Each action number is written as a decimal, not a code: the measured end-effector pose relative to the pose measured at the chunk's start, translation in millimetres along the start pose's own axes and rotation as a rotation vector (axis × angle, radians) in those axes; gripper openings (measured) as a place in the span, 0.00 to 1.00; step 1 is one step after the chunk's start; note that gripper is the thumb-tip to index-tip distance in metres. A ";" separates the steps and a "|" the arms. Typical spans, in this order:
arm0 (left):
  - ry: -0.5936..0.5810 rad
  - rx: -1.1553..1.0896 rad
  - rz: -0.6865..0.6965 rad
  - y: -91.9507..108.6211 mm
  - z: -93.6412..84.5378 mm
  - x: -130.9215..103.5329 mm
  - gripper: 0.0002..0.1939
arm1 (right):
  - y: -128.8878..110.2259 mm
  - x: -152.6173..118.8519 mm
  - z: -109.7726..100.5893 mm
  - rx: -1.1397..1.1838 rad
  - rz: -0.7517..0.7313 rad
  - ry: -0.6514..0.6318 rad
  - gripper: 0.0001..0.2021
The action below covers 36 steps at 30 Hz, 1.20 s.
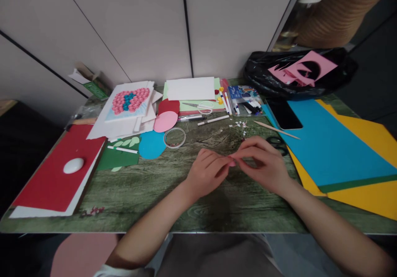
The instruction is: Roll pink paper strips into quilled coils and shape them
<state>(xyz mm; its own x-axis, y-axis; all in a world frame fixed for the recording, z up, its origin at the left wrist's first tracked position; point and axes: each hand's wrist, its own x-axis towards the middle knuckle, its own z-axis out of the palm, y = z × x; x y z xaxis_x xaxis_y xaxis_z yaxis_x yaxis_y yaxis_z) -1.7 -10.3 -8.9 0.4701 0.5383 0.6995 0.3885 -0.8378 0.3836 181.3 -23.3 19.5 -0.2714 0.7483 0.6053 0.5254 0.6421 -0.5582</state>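
Note:
My left hand [208, 171] and my right hand [265, 163] meet over the middle of the table. Between their fingertips is a small pink paper piece [231, 163], pinched from both sides and mostly hidden by the fingers. Just beyond lie small white paper scraps [238, 124]. Dark-handled scissors [277, 144] rest behind my right hand, partly covered by it. A pointed wooden stick [276, 130] lies farther back, its right end over blue paper. To the left of my left hand is a roll of clear tape [174, 138].
Blue sheets [335, 144] lie over yellow sheets [366, 132] at right, with a phone [283, 113] on them. Red paper [58, 165] bears a white oval object [73, 165]. A picture of pink and blue paper rolls [130, 100], markers [228, 103] and a black bag [257, 72] stand behind.

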 end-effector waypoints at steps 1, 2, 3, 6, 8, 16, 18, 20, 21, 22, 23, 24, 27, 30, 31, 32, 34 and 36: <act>0.001 0.001 -0.001 0.2 -0.1 0.2 0.08 | 0.0 -0.1 -0.1 0.003 0.001 0.000 0.12; 0.004 0.000 -0.001 0.3 -0.2 0.4 0.08 | 0.0 -0.3 -0.2 0.008 0.001 -0.001 0.12; 0.006 -0.001 -0.001 0.5 -0.2 0.6 0.09 | 0.1 -0.5 -0.3 0.013 0.005 -0.004 0.12; 0.010 -0.002 0.000 0.7 -0.4 0.6 0.10 | 0.2 -1.1 -0.2 0.028 0.031 -0.016 0.12; 0.010 0.000 -0.002 0.5 -0.4 0.3 0.10 | -0.1 -1.2 0.3 0.040 0.045 -0.022 0.12; 0.016 0.017 -0.003 -0.1 -1.0 1.2 0.08 | -2.0 -0.5 0.1 0.065 0.061 -0.027 0.12; 0.017 0.016 -0.002 -0.2 -0.8 1.1 0.09 | -2.1 -0.3 -0.4 0.074 0.072 -0.027 0.12; 0.014 0.011 -0.004 -0.4 -0.5 0.6 0.09 | -2.3 0.0 -0.6 0.083 0.094 -0.028 0.11; 0.009 0.009 -0.005 -0.5 -0.4 0.2 0.09 | -2.4 0.2 -0.5 0.088 0.108 -0.029 0.11; 0.004 0.010 -0.008 -0.6 -0.2 -0.3 0.09 | -2.5 0.3 -0.3 0.096 0.126 -0.029 0.11; -0.001 0.013 -0.008 -0.7 0.0 -0.8 0.09 | -2.5 0.5 0.1 0.111 0.149 -0.029 0.11; -0.007 0.020 -0.006 -0.8 0.2 -1.4 0.09 | -2.5 0.7 0.6 0.135 0.176 -0.027 0.11; -0.034 0.056 0.016 -1.1 1.0 -2.8 0.09 | -1.5 1.3 2.8 0.225 0.269 -0.013 0.11; -0.062 0.099 0.043 -1.8 1.6 -3.7 0.08 | 0.9 1.4 4.7 0.288 0.331 -0.008 0.11; -0.070 0.113 0.052 -2.1 1.6 -4.0 0.08 | 2.0 1.1 5.2 0.306 0.346 -0.010 0.10; -0.077 0.127 0.064 -2.5 1.5 -4.3 0.08 | 3.3 0.8 5.6 0.326 0.360 -0.012 0.10; -0.095 0.157 0.096 -3.1 1.1 -4.8 0.08 | 6.2 0.2 6.2 0.366 0.386 -0.010 0.08; -0.118 0.190 0.130 -3.4 0.5 -5.2 0.08 | 8.9 -0.1 6.5 0.402 0.403 -0.010 0.07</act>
<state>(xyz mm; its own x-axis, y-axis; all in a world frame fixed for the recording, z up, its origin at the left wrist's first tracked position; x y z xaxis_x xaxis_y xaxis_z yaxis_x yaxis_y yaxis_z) -5.1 -10.1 -14.2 0.6107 0.4430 0.6564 0.4549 -0.8747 0.1671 180.8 -16.5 10.8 -0.1214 0.9475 0.2959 0.2416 0.3174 -0.9170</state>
